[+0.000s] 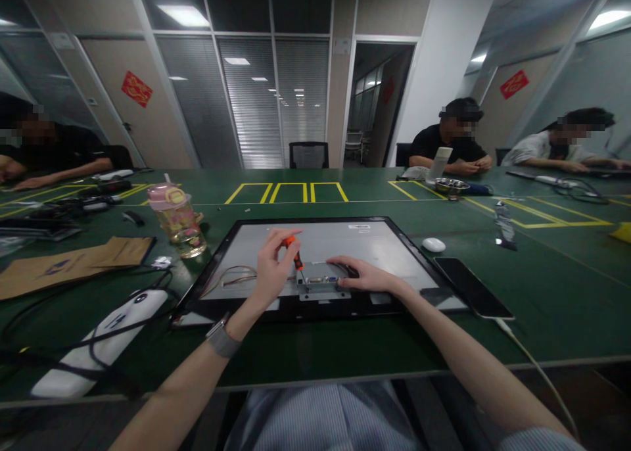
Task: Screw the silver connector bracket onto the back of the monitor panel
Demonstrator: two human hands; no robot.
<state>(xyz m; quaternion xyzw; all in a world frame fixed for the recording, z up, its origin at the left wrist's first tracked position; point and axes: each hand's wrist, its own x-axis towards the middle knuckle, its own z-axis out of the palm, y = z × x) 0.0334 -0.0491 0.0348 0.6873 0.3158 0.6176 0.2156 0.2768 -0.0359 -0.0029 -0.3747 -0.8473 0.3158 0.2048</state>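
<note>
Green table [340,346] spreads beneath everything near the hands. Flat on it, under both hands, lies a black-edged panel [345,240] with a silver back. Well to the left of the left hand is a brown bag [73,263]; nearer the person on that side, a white device [125,313] lies with dark cables across it. Farther forward on the left stands a pink-topped bottle [175,221]. Right of the right hand, a phone [473,288] is plugged into a pale cable. The left hand [273,267] pinches an orange-handled screwdriver [298,260]; the right hand [367,273] bends over the right end of a metal box [323,295], its grip impossible to tell. The box sits on the panel between the hands, the screwdriver's shaft slanting down to its left end. A watch [224,337] circles the left wrist.
</note>
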